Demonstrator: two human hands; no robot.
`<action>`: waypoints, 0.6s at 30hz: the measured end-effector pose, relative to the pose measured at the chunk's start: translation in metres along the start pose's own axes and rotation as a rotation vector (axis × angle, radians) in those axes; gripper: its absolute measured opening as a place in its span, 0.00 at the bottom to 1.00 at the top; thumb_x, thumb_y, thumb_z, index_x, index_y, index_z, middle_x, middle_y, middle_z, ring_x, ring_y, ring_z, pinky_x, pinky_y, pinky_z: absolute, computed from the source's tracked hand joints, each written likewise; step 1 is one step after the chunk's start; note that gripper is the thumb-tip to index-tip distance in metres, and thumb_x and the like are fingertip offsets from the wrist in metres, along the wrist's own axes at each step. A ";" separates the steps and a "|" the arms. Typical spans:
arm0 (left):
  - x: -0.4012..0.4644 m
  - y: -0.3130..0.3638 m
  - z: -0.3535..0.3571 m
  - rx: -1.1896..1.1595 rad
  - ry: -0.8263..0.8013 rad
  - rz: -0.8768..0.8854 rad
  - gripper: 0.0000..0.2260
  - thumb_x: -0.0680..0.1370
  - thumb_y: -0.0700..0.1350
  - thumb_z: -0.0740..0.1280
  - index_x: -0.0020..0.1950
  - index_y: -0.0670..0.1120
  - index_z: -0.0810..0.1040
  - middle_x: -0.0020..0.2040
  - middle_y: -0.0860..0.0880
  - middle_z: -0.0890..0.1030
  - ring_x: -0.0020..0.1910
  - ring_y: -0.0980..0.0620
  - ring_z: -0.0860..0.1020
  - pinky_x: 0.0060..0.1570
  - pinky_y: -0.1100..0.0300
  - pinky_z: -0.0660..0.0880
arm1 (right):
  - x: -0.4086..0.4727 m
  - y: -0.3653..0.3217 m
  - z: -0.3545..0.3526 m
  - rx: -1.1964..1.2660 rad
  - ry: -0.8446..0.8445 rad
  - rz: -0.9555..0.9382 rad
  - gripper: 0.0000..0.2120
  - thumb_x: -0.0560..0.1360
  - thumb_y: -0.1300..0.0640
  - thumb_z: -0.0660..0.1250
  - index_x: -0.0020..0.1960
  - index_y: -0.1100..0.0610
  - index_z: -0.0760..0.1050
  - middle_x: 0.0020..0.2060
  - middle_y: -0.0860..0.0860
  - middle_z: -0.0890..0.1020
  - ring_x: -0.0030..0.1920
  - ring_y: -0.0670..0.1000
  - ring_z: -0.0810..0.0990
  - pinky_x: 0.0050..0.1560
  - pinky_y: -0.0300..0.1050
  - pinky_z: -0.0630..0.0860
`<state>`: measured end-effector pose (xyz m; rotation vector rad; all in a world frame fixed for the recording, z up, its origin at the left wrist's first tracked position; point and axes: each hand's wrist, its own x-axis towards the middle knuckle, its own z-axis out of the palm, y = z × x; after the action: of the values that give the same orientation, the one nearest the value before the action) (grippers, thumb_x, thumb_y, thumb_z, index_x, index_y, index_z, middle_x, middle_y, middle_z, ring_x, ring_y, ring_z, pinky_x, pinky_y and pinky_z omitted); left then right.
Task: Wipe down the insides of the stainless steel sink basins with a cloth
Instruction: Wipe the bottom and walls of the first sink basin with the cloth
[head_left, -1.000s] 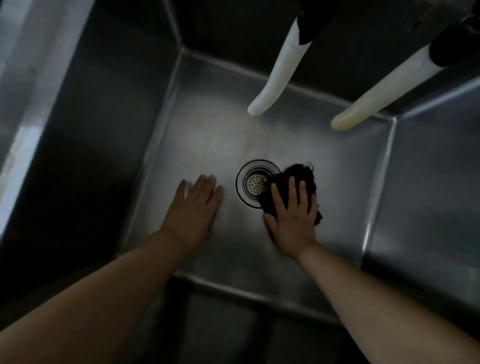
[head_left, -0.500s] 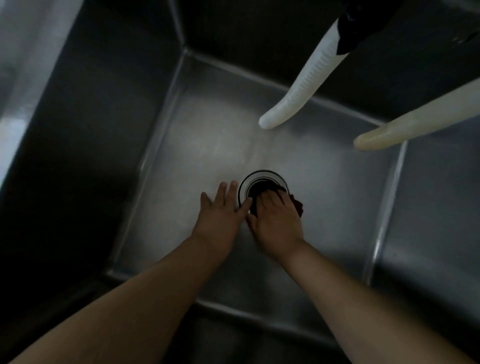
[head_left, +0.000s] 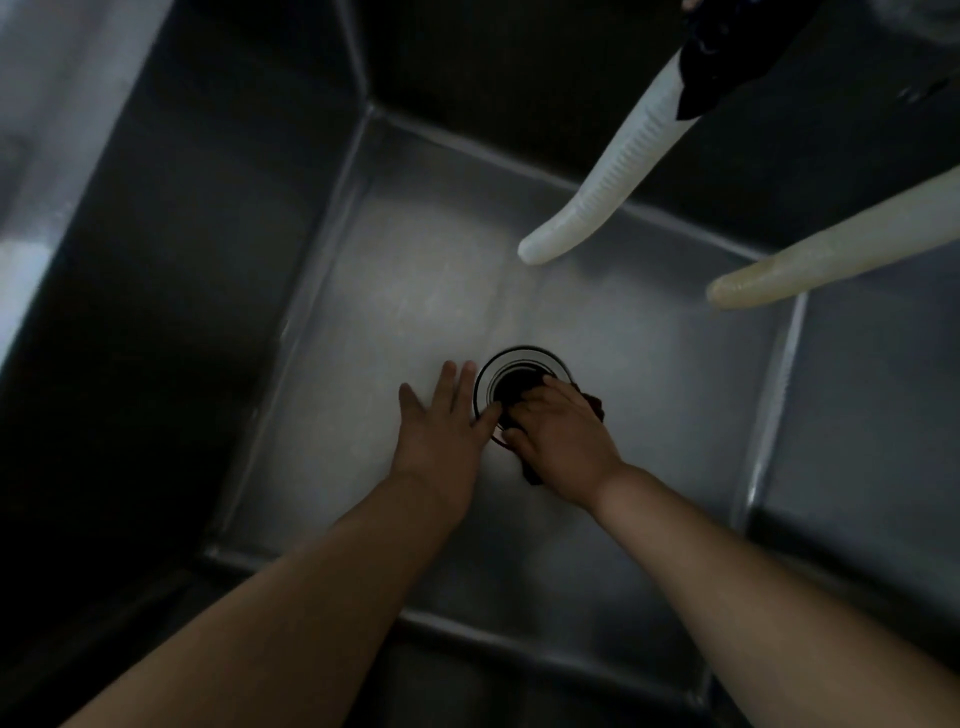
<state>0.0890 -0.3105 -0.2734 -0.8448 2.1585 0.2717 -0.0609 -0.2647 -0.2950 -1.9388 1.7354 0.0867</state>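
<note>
I look down into a deep stainless steel sink basin (head_left: 415, 270). Its round drain (head_left: 519, 364) sits in the middle of the floor. My right hand (head_left: 561, 436) grips a dark cloth (head_left: 595, 404) and presses it into the drain, with its fingers curled round the cloth. Most of the cloth is hidden under that hand. My left hand (head_left: 441, 421) lies flat on the basin floor just left of the drain, fingers straight, fingertips touching the drain's rim.
Two pale hoses hang into the basin from the upper right, a white ribbed hose (head_left: 613, 187) and a yellowish hose (head_left: 831, 249). The steep left wall (head_left: 171, 312) and right wall (head_left: 872, 405) close in the floor.
My right hand slid the cloth left from beside the drain onto it and curled round it. My left hand moved right to the drain's rim. The view dropped closer to the floor.
</note>
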 end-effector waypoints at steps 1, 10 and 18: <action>0.002 -0.001 -0.002 0.012 -0.003 0.002 0.47 0.74 0.55 0.68 0.76 0.52 0.33 0.73 0.37 0.29 0.74 0.38 0.34 0.70 0.34 0.51 | 0.000 0.001 -0.002 -0.014 -0.001 0.002 0.16 0.80 0.51 0.59 0.62 0.58 0.76 0.56 0.55 0.80 0.63 0.54 0.72 0.72 0.39 0.43; 0.007 -0.002 -0.005 0.022 0.016 0.014 0.44 0.75 0.53 0.67 0.77 0.53 0.37 0.74 0.37 0.29 0.75 0.38 0.36 0.70 0.36 0.53 | -0.004 -0.004 -0.003 -0.339 -0.033 -0.041 0.25 0.80 0.46 0.56 0.66 0.63 0.73 0.62 0.57 0.78 0.67 0.55 0.71 0.75 0.54 0.47; 0.001 -0.008 -0.013 0.002 0.014 0.038 0.47 0.72 0.54 0.70 0.77 0.54 0.38 0.74 0.39 0.30 0.76 0.40 0.38 0.71 0.39 0.53 | -0.003 -0.018 0.009 -0.234 -0.001 0.093 0.26 0.80 0.46 0.51 0.66 0.63 0.72 0.60 0.57 0.78 0.67 0.56 0.70 0.74 0.51 0.35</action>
<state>0.0863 -0.3227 -0.2650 -0.8079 2.1887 0.2837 -0.0418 -0.2576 -0.2956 -2.0168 1.8863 0.3379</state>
